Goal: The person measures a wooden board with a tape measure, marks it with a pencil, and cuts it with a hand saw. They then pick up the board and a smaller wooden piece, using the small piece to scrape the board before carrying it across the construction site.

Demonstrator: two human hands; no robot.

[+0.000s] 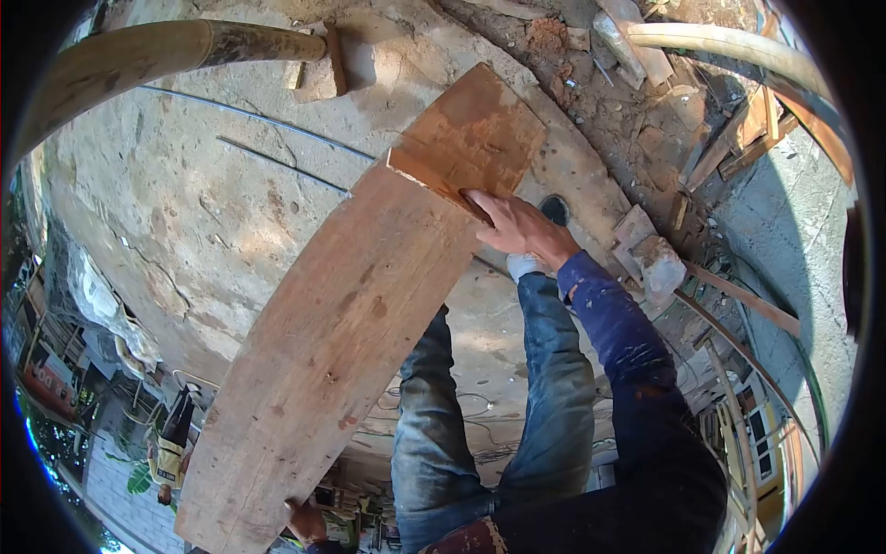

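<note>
The right hand (pixel 519 227) sits just right of the frame's center, clamped on the right edge of a long plank (pixel 341 342) near its upper end. The fingers lie pressed together along the wood, pointing to the upper left, and the blue sleeve runs from the wrist down to the lower right. The left hand (pixel 305 520) shows at the bottom edge of the frame, closed about the plank's lower end. Only its knuckles and a bit of sleeve are visible.

The plank is pale, worn wood. It runs in a bowed diagonal from the lower left of the frame up to the center and covers part of the person's jeans-clad legs. At its upper end it meets a reddish board (pixel 480 125) that continues toward the top center. A light strip of end grain marks the join, but which piece lies on top cannot be told for certain.

Behind both boards is a rough concrete slab (pixel 185 212), with two thin steel rods (pixel 268 120) lying on it in the upper left. A bamboo pole (pixel 157 55) crosses the upper left corner. Brick pieces (pixel 657 261) lie just right of the right hand, among rubble and wood scraps. Far below, at the lower left, stands another person (pixel 171 443).
</note>
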